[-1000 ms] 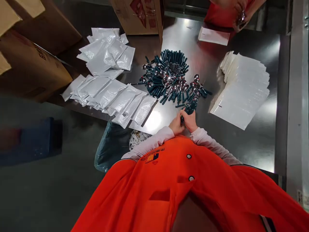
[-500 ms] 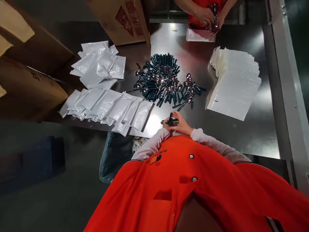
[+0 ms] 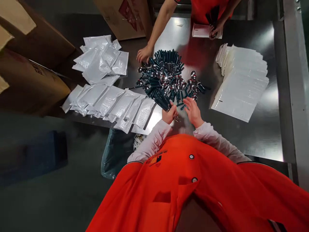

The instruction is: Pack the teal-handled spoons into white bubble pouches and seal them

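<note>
My left hand (image 3: 169, 113) is closed round a bunch of spoons (image 3: 162, 100), their dark green handles pointing away from me and up to the left. To its right, my right hand (image 3: 192, 111) has its fingers apart and reaches toward the near right edge of the spoon pile (image 3: 166, 77). No spoon shows in that palm; its fingertips are close to a few loose handles. The pile mixes shiny metal bowls with dark green handles, and at its far side the handles fan out in a row.
White padded envelopes (image 3: 96, 100) lie in a row and a heap at left. A fanned stack of flat white envelopes (image 3: 241, 83) lies at right. Cardboard boxes (image 3: 123, 19) stand beyond. Across the metal table (image 3: 260, 138), a co-worker's hand (image 3: 145, 53) touches the pile's far left edge.
My hands, together near my body before, have parted and moved forward to the pile. The bunch now points away from me. The co-worker's one arm has stretched across to the pile.
</note>
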Demonstrator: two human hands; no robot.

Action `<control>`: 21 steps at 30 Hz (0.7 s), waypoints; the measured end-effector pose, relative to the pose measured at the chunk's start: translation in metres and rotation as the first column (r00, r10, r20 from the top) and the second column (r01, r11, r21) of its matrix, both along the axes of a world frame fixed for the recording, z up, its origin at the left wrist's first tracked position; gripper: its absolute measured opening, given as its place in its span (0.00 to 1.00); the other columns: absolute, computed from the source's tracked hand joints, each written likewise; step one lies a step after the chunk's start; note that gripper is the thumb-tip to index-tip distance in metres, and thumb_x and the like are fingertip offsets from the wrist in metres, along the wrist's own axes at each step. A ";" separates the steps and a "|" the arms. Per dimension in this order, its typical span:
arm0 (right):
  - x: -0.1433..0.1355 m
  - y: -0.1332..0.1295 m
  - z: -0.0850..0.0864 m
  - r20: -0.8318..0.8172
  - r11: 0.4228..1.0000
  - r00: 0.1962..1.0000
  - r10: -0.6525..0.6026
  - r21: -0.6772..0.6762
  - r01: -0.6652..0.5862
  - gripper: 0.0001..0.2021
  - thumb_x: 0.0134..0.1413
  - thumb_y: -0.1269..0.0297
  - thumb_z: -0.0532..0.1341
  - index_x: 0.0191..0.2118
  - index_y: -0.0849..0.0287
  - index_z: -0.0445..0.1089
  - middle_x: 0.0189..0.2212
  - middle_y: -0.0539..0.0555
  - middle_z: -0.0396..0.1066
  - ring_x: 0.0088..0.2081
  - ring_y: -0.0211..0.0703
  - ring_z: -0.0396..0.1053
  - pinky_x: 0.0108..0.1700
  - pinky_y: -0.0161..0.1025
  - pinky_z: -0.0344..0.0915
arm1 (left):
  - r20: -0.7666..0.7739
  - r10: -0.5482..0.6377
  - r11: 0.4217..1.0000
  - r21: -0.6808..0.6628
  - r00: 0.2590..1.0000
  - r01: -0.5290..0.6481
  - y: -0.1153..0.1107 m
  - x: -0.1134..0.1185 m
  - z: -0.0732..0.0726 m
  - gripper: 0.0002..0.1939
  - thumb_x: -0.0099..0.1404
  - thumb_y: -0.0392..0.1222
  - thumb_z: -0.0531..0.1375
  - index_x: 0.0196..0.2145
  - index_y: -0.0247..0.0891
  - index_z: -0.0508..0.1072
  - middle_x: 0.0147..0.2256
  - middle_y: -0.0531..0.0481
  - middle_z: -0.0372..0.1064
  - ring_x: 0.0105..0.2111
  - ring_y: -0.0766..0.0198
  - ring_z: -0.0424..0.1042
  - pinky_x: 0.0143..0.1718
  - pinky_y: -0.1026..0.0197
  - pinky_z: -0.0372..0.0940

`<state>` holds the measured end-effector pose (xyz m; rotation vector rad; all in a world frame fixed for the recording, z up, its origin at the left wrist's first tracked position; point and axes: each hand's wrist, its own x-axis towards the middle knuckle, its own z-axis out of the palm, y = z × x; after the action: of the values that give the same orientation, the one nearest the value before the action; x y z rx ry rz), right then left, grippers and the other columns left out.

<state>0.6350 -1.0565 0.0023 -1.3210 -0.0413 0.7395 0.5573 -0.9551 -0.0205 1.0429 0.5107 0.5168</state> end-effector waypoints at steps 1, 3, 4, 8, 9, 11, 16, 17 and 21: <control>0.001 -0.003 -0.003 -0.173 0.996 0.984 0.044 -0.064 -0.056 0.21 0.64 0.43 0.48 0.45 0.53 0.65 0.51 0.57 0.71 0.58 0.48 0.66 0.62 0.59 0.60 | 0.051 -0.011 1.000 -0.026 0.999 0.012 0.002 0.000 0.008 0.21 0.58 0.54 0.68 0.33 0.41 0.61 0.16 0.64 0.50 0.14 0.74 0.50 0.19 0.66 0.53; -0.002 -0.007 -0.009 -0.424 0.971 0.884 0.197 -0.038 -0.234 0.25 0.64 0.42 0.42 0.40 0.56 0.67 0.43 0.60 0.75 0.50 0.53 0.72 0.55 0.62 0.66 | 0.119 -0.070 0.996 -0.051 0.990 0.076 0.003 -0.001 0.021 0.23 0.56 0.56 0.68 0.33 0.41 0.61 0.17 0.64 0.50 0.14 0.74 0.50 0.20 0.65 0.55; -0.006 -0.007 -0.010 -0.468 0.954 0.838 0.281 0.040 -0.298 0.26 0.64 0.41 0.42 0.37 0.56 0.67 0.39 0.60 0.75 0.47 0.55 0.73 0.52 0.62 0.69 | 0.122 -0.127 0.990 -0.037 0.984 0.133 0.002 -0.001 0.025 0.24 0.55 0.57 0.69 0.32 0.41 0.61 0.17 0.63 0.51 0.15 0.74 0.53 0.22 0.64 0.57; -0.021 -0.005 -0.006 -0.368 0.914 0.843 0.392 0.257 -0.312 0.21 0.60 0.42 0.52 0.31 0.55 0.65 0.34 0.57 0.76 0.42 0.54 0.75 0.49 0.59 0.71 | 0.099 -0.244 0.969 -0.017 0.965 0.247 -0.004 -0.005 0.028 0.23 0.56 0.56 0.68 0.31 0.41 0.60 0.20 0.58 0.57 0.23 0.67 0.65 0.33 0.58 0.67; -0.023 -0.006 -0.004 -0.351 0.910 0.847 0.400 0.266 -0.319 0.18 0.59 0.44 0.56 0.32 0.55 0.66 0.35 0.56 0.77 0.42 0.52 0.75 0.49 0.57 0.71 | 0.087 -0.210 0.976 -0.035 0.974 0.214 -0.004 -0.006 0.028 0.21 0.59 0.55 0.66 0.31 0.41 0.60 0.21 0.58 0.56 0.24 0.67 0.65 0.35 0.57 0.68; -0.025 -0.012 -0.003 -0.308 0.893 0.845 0.437 0.256 -0.369 0.14 0.54 0.51 0.63 0.36 0.57 0.70 0.36 0.55 0.77 0.42 0.48 0.75 0.50 0.53 0.72 | 0.056 -0.134 0.988 -0.075 0.989 0.138 0.001 -0.009 0.028 0.16 0.63 0.53 0.63 0.33 0.41 0.62 0.21 0.58 0.52 0.23 0.68 0.63 0.36 0.57 0.68; -0.030 -0.024 -0.003 0.038 0.915 0.917 0.397 0.061 -0.399 0.18 0.41 0.53 0.72 0.37 0.58 0.74 0.34 0.55 0.76 0.37 0.47 0.73 0.46 0.49 0.72 | -0.004 -0.083 0.993 -0.082 0.997 0.083 0.013 -0.017 0.036 0.12 0.67 0.50 0.59 0.43 0.41 0.70 0.28 0.53 0.65 0.31 0.65 0.72 0.44 0.53 0.71; -0.030 -0.025 -0.001 0.165 0.941 0.928 0.335 0.002 -0.339 0.18 0.42 0.51 0.71 0.35 0.58 0.74 0.34 0.54 0.76 0.37 0.47 0.73 0.46 0.50 0.72 | -0.004 -0.079 0.994 -0.078 0.997 0.078 0.014 -0.018 0.039 0.14 0.67 0.50 0.59 0.46 0.40 0.71 0.32 0.50 0.69 0.35 0.63 0.74 0.47 0.51 0.71; -0.022 -0.030 0.010 0.708 0.986 0.690 0.151 -0.154 -0.058 0.10 0.55 0.53 0.65 0.35 0.53 0.77 0.35 0.56 0.74 0.42 0.50 0.70 0.50 0.52 0.69 | 0.063 -0.085 0.992 -0.092 0.994 0.091 0.020 -0.020 0.047 0.19 0.65 0.48 0.63 0.50 0.38 0.70 0.45 0.44 0.74 0.49 0.55 0.75 0.54 0.46 0.69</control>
<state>0.6129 -1.0870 0.0122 -1.6720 -0.7278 0.2694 0.5375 -0.9352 0.0262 0.9525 0.4305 0.4399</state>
